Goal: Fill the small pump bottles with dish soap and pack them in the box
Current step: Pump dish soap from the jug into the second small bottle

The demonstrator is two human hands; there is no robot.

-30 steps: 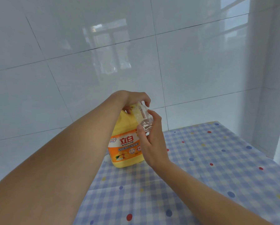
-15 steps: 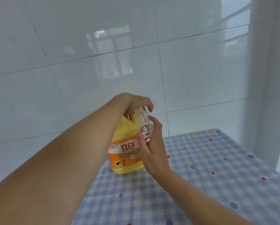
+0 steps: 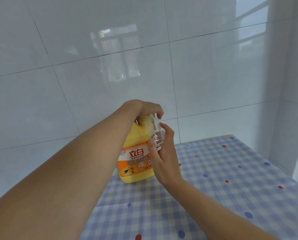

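the small clear bottle (image 3: 154,131) lies tilted in my right hand (image 3: 163,161), pinched between thumb and fingers, its mouth at eleven o'clock against the top of the yellow soap jug (image 3: 136,163). my left hand (image 3: 148,110) curls over that top. i judge filling barely begun (the bottle looks near empty); capping and boxing remain, and no box is in view.

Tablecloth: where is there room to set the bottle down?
Free: tablecloth right of the dish soap jug, out to the wall, and the near middle. Crowded: the jug's top, where the left hand grips it and the right hand holds the small bottle.
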